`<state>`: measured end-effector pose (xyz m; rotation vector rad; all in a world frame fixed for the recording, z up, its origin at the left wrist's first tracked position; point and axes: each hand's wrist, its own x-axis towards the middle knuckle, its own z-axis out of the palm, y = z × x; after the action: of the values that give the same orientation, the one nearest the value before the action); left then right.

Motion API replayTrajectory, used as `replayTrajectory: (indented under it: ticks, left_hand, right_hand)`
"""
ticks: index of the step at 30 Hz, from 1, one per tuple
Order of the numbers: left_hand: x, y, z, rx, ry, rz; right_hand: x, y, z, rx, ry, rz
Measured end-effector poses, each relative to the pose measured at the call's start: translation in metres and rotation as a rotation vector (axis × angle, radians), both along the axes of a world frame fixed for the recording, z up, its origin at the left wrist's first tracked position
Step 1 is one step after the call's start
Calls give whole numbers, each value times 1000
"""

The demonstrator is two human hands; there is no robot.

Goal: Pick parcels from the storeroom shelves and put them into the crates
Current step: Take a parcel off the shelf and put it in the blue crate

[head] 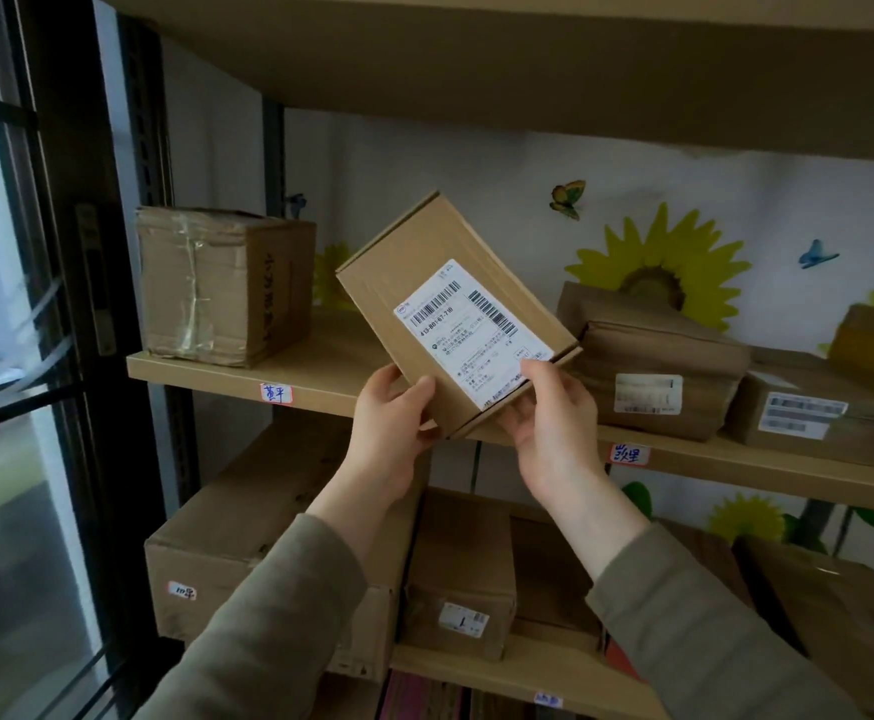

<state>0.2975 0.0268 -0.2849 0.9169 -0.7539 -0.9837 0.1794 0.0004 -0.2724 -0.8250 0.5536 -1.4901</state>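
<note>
Far left of the middle shelf (247,374): taped box (221,285), untouched. Centre: flat parcel (450,314) held tilted in the air in front of the shelf, label facing the camera. Left hand (390,426) grips its lower left corner, thumb on the face. Right hand (554,426) clasps the lower right edge, thumb on the label. Right: more parcels (653,376) waiting. No crates in view; judged early, placing still ahead.

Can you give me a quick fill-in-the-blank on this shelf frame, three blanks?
1. The parcel is held by ____ hands.
2. The white label on it faces the ____.
3. The taped box sits on the shelf to the parcel's ____.

Missing words: both; camera; left
</note>
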Motion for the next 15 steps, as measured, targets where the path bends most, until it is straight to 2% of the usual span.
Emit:
replayTrajectory:
  ticks: [5,9,15]
  left_hand:
    - [5,0,-1,3,7,13]
    - [22,-7,10,34,-58,67]
    - [37,-37,31,78,-324,182]
  right_hand:
    - [-1,-4,-2,0,64,-18]
    - [-8,-14,0,-64,249,-161]
    - [-15,-31,10,-370,949,-365]
